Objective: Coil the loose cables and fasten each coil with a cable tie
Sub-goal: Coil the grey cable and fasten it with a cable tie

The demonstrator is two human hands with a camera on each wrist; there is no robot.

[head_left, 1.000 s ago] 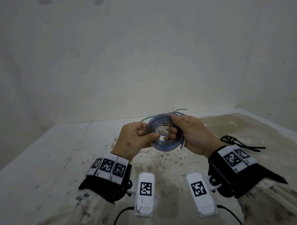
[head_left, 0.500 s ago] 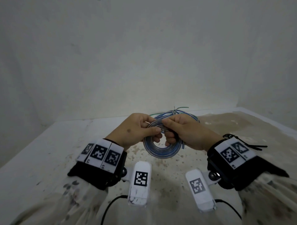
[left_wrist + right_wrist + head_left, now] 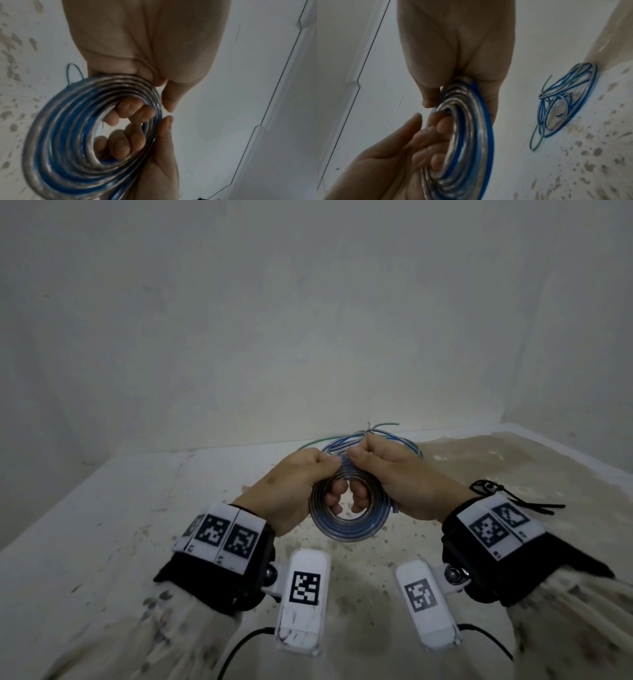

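A tight coil of clear and blue cable [image 3: 349,525] hangs above the table between both hands. My left hand [image 3: 308,474] grips its upper left part and my right hand [image 3: 383,467] grips its upper right, thumbs nearly meeting on top. Fingers of both hands curl through the hole, as the left wrist view of the coil [image 3: 68,148] and the right wrist view of the coil [image 3: 467,148] show. A second, looser bundle of blue, grey and green cable [image 3: 565,101] lies on the table behind the hands [image 3: 390,436]. Black cable ties [image 3: 513,498] lie to the right, partly hidden by my right wrist.
The white table [image 3: 102,525] is stained and speckled brown in its middle and right parts. It stands in a corner, with plain walls [image 3: 308,320] close behind and on the right. Camera units with marker tags are strapped to both wrists.
Both hands slid from the sides of the coil to its top and closed in until the thumbs nearly meet. The coil now hangs below the fingers.
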